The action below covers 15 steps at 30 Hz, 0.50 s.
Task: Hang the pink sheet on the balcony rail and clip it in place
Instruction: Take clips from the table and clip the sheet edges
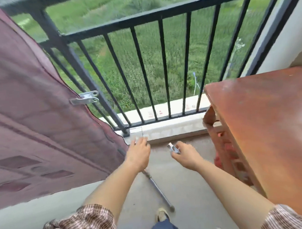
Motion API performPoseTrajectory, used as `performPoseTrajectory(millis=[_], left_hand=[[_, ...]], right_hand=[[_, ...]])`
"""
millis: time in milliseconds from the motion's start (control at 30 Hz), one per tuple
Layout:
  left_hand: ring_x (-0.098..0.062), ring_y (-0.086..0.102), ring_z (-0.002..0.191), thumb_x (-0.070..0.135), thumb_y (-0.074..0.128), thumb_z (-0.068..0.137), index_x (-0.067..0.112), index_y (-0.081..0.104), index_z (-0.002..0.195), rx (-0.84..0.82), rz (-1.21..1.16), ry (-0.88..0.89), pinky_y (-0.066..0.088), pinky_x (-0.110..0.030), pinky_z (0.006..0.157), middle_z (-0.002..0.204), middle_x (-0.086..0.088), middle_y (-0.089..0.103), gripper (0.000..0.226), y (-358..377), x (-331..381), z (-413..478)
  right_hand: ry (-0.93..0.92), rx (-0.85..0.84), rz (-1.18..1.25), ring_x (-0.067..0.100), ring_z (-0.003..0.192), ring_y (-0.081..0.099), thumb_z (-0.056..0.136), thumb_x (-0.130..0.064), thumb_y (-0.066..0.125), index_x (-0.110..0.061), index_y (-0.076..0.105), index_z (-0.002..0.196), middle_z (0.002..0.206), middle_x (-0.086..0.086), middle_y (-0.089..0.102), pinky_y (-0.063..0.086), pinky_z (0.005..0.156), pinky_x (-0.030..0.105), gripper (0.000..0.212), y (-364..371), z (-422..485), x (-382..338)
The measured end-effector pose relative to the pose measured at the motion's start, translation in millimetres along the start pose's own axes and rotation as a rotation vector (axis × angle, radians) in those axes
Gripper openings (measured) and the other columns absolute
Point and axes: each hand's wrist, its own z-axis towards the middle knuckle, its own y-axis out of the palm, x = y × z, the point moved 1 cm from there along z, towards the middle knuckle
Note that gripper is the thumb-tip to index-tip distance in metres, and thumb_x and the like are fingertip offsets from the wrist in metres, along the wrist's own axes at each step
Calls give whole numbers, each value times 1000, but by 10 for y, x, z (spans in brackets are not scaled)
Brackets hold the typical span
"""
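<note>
Hanging over the black metal balcony rail (142, 17) at the left of the frame, the dusty-pink fabric sheet (33, 85) carries a silver metal clip (86, 98) on its edge. Lower centre, above the grey concrete floor (184, 182), the right hand (186, 156) pinches a second silver clip (173, 149). The left hand (140, 154) is too blurred to judge. A reddish wooden table (268, 118) stands at right.

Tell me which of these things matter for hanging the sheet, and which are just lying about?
For the job:
pink sheet
balcony rail
metal clip already on the sheet's edge
spare clip, pinched in the right hand

Just lying about:
wooden table on the right
metal pole on the floor
</note>
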Motion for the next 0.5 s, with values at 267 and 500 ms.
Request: performPoseTrajectory(millis=[267, 500], left_hand=[[-34, 33, 131, 10, 38, 95, 3, 56, 126, -133, 346, 176, 10, -52, 115, 133, -19, 48, 36, 260, -1081, -89], [-24, 56, 57, 10, 49, 59, 14, 66, 50, 111, 440, 252, 30, -36, 72, 52, -3, 54, 20, 364, -1290, 42]], right_hand=[[12, -68, 135, 33, 95, 58, 89, -32, 54, -8, 58, 92, 95, 14, 64, 40, 69, 34, 25, 811, 489, -763], [305, -230, 835, 20, 56, 55, 87, -21, 58, -16, 50, 69, 75, 10, 52, 42, 51, 28, 20, 1436, 780, -1048]])
